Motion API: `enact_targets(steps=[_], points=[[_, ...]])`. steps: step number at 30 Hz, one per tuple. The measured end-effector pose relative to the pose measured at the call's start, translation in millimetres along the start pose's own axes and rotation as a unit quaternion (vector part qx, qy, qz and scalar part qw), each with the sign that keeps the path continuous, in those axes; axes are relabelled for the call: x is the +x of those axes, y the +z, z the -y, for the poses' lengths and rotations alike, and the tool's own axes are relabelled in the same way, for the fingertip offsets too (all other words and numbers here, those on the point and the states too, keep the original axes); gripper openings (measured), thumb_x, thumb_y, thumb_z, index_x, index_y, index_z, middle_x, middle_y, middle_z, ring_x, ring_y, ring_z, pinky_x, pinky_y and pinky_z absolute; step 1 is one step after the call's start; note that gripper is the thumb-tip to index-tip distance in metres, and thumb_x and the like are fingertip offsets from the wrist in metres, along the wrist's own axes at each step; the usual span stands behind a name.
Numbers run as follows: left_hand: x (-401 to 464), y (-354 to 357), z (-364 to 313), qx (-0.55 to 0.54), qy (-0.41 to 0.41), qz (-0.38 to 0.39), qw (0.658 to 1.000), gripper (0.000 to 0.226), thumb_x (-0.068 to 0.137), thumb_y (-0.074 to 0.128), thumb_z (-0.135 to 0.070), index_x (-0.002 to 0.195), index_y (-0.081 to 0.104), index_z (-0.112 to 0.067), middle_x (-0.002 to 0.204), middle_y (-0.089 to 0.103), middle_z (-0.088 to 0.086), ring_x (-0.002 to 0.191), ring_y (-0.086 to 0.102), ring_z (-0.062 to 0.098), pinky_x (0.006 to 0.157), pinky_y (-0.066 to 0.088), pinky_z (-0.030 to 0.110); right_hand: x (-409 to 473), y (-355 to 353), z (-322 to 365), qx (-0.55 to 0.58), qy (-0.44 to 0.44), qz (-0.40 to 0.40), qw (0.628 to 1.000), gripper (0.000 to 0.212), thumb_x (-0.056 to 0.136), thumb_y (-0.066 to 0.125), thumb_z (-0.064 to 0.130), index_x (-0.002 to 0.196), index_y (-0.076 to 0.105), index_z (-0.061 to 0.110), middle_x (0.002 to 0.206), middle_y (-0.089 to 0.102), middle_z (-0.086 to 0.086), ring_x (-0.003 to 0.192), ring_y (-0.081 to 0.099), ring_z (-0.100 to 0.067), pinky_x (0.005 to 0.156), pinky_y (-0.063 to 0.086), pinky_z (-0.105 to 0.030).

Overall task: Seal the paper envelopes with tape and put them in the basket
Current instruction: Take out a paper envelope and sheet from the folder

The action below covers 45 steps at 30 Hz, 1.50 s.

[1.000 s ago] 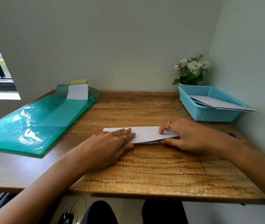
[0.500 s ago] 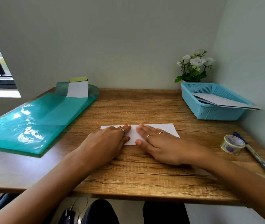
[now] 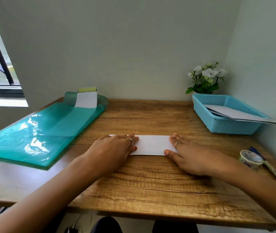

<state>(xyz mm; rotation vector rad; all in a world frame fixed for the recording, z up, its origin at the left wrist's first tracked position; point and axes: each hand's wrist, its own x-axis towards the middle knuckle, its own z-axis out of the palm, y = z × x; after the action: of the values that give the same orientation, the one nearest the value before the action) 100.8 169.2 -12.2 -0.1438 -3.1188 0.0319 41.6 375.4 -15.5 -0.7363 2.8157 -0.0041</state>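
- White paper envelope (image 3: 152, 145) lies flat on the wooden desk (image 3: 150, 185), mid-desk, long side facing the person.
- Left hand (image 3: 112, 152) flat on the envelope's left end, fingers straight, pressing down; ring on one finger.
- Right hand (image 3: 194, 157) flat on the right end, fingers straight and spread, thumb at the near edge.
- Tape roll (image 3: 251, 159) on desk right of the right hand, not touched; blue pen (image 3: 271, 169) just beside it.
- Blue plastic basket (image 3: 224, 125) at far right, white envelopes (image 3: 234, 113) inside, sticking over its rim.
- White flower pot plant (image 3: 204, 78) behind basket.
- Teal plastic folder (image 3: 38, 133) on desk's left, white paper pad (image 3: 86, 98) standing at its far end.
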Motion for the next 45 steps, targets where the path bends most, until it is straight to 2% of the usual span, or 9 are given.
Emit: enact_targets(steps=[8,13,16,18,24,34,37,41,45], points=[[24.5,-1.9,42.8,0.050,-0.091,-0.019,0.994,0.062,0.096,0.029,-0.053,0.149,0.012,-0.025,0.157,0.012,-0.005,0.144,0.013,0.016,0.116,0.016,0.042,45.3,-18.0,36.7,-0.010,0.013,-0.006,1.000,0.067,0.099,0.026,0.049,0.150,0.012,0.009,0.159,0.011,-0.008,0.145,0.018,-0.022,0.116,0.018,-0.034],[30.2,1.9,62.2,0.029,-0.127,-0.046,0.990,0.071,0.090,0.031,-0.063,0.148,0.019,-0.024,0.158,0.011,-0.003,0.145,0.006,0.017,0.115,0.008,0.049,72.6,-46.0,49.1,-0.062,0.022,0.032,0.997,0.062,0.094,0.035,0.058,0.135,0.047,0.013,0.131,0.054,-0.004,0.113,0.054,-0.020,0.091,0.044,-0.030],[33.7,6.4,78.5,-0.021,-0.172,-0.048,0.984,0.086,0.081,0.034,-0.075,0.149,0.015,-0.026,0.158,0.003,-0.004,0.145,-0.002,0.019,0.114,0.004,0.054,94.1,-65.9,59.3,-0.087,0.004,0.022,0.996,0.064,0.092,0.035,0.061,0.124,0.056,0.010,0.121,0.058,-0.006,0.106,0.054,-0.020,0.076,0.041,-0.028],[33.6,8.1,79.8,-0.046,-0.190,-0.039,0.980,0.093,0.076,0.035,-0.079,0.150,0.009,-0.028,0.158,-0.001,-0.004,0.145,-0.006,0.020,0.114,0.001,0.056,107.1,-77.1,62.9,-0.070,-0.008,0.000,0.998,0.065,0.091,0.038,0.061,0.127,0.055,0.009,0.131,0.055,-0.006,0.114,0.053,-0.022,0.086,0.043,-0.031],[37.6,17.5,93.5,-0.081,-0.226,-0.015,0.971,0.103,0.069,0.030,-0.086,0.149,-0.004,-0.032,0.157,-0.011,-0.005,0.143,-0.013,0.024,0.108,-0.006,0.064,182.7,-96.2,103.0,0.123,-0.111,-0.086,0.982,0.044,0.090,0.055,0.045,0.120,0.064,0.014,0.122,0.063,-0.004,0.106,0.058,-0.018,0.084,0.044,-0.028],[41.8,21.4,98.6,-0.097,-0.250,0.039,0.963,0.106,0.065,0.025,-0.090,0.148,-0.009,-0.034,0.155,-0.021,-0.003,0.142,-0.019,0.028,0.104,-0.011,0.069,291.4,-86.2,148.6,0.487,-0.100,-0.146,0.855,0.023,0.083,0.068,0.006,0.105,0.065,-0.002,0.112,0.065,-0.017,0.103,0.061,-0.026,0.094,0.051,-0.038],[41.9,21.5,98.5,-0.100,-0.249,0.052,0.962,0.105,0.067,0.024,-0.090,0.148,-0.008,-0.033,0.155,-0.021,-0.003,0.142,-0.020,0.029,0.103,-0.012,0.069,300.4,-82.1,154.7,0.467,-0.083,-0.185,0.861,0.016,0.084,0.068,0.010,0.096,0.067,0.000,0.105,0.067,-0.015,0.101,0.062,-0.025,0.086,0.053,-0.035],[43.6,22.0,98.2,-0.103,-0.250,0.059,0.961,0.105,0.067,0.024,-0.090,0.149,-0.007,-0.032,0.156,-0.020,-0.002,0.142,-0.019,0.029,0.102,-0.013,0.069,304.7,-74.0,167.8,0.421,-0.064,-0.157,0.891,0.041,0.082,0.070,0.037,0.100,0.063,0.000,0.103,0.065,-0.011,0.097,0.061,-0.025,0.064,0.047,-0.028],[43.6,23.0,97.7,-0.105,-0.252,0.062,0.960,0.105,0.067,0.023,-0.089,0.149,-0.008,-0.031,0.156,-0.020,-0.001,0.142,-0.020,0.030,0.102,-0.014,0.069,309.5,-68.1,178.8,0.360,-0.064,-0.154,0.918,0.048,0.079,0.071,0.042,0.108,0.067,0.005,0.114,0.066,-0.011,0.103,0.060,-0.028,0.089,0.050,-0.040]])
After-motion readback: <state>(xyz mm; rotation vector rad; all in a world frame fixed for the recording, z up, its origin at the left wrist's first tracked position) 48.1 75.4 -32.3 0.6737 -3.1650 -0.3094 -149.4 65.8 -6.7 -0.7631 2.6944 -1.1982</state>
